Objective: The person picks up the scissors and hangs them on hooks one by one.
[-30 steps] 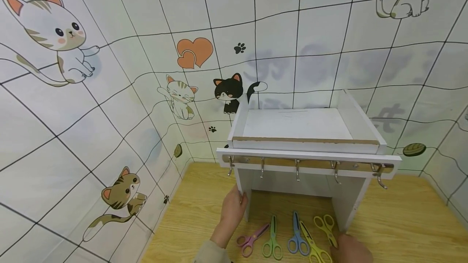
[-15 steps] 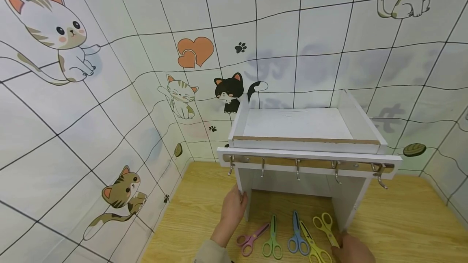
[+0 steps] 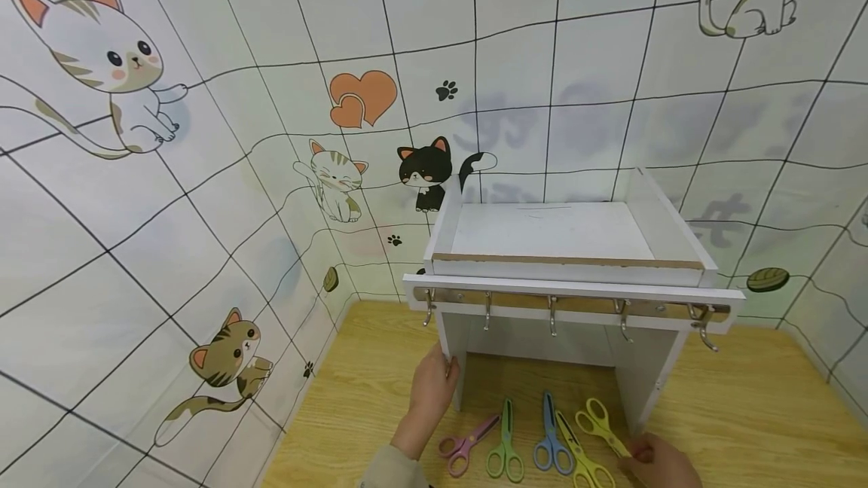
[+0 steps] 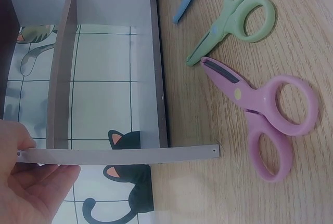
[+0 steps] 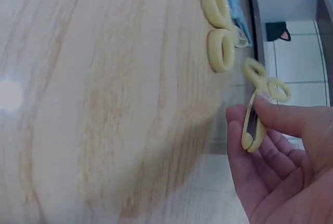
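Note:
A white wooden rack (image 3: 542,228) with several metal hooks (image 3: 552,315) along its front rail stands on the table. My left hand (image 3: 432,382) grips the edge of its left side panel (image 4: 130,156), thumb on one side and fingers on the other. My right hand (image 3: 661,462) pinches yellow scissors (image 5: 255,125) by the blades between thumb and fingers, near the foot of the right panel. Their ring handles (image 3: 594,417) point away, toward the rack's opening. Nearest the left hand lie pink scissors (image 4: 255,99).
In a row on the wood-grain table (image 3: 759,413) before the rack lie green scissors (image 3: 507,435), blue scissors (image 3: 551,439) and a second yellow pair (image 3: 578,452). Cat-patterned wall covering (image 3: 380,13) rises behind and to the left.
My right hand has moved slightly to the right, and the yellow scissors it pinches have turned, their handles swinging left. The left hand and the rack have stayed in place.

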The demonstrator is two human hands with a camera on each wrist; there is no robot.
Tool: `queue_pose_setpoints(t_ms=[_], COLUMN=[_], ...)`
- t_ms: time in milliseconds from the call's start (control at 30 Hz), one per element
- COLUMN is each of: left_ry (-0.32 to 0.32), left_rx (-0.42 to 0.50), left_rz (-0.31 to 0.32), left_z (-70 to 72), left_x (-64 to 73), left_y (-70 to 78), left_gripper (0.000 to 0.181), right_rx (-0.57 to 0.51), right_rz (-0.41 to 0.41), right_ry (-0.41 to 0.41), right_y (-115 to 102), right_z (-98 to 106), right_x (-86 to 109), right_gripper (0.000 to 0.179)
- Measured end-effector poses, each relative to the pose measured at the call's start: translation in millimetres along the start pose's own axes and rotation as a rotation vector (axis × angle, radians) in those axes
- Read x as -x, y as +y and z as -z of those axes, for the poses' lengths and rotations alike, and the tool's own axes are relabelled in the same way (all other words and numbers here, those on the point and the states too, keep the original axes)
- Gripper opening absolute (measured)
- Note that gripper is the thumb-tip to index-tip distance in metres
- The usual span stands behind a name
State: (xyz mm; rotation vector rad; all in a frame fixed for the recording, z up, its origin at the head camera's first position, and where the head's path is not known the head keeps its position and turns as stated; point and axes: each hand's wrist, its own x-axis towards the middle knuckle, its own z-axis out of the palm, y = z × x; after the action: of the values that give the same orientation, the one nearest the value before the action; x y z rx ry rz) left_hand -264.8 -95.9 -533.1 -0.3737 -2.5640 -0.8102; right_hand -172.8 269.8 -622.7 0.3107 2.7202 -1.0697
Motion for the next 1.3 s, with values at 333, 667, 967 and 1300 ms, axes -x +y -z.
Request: queue_pose_setpoints(t_ms=[333, 667, 967, 1300], left_ry=[0.013, -0.005, -0.016, -0.006], left_rx=[-0.008, 0.018, 0.011, 0.002], left_rz=[-0.002, 0.032, 0.048, 0.036], left_z=[-1.2, -1.3, -1.5, -1.4], left_x=[0.3, 1.3, 0.7, 0.2], left_y=[-0.1, -1.2, -0.7, -0.8], left_gripper=[0.02, 0.019, 0.017, 0.016], right_rx=[-0.229, -0.327, -0.383, -0.386], right_rz=[-0.037, -0.039, -0.065, 0.134], right_ry=[-0.038, -0.035, 0.053, 0.23], right_y=[-7.8, -34.2, -45.3, -51.6], right_z=[31.9, 82.3, 111.3, 126.9], right_x=[16.3, 49.5, 67.9, 92.2], right_gripper=[0.033, 0.028, 0.03, 0.011])
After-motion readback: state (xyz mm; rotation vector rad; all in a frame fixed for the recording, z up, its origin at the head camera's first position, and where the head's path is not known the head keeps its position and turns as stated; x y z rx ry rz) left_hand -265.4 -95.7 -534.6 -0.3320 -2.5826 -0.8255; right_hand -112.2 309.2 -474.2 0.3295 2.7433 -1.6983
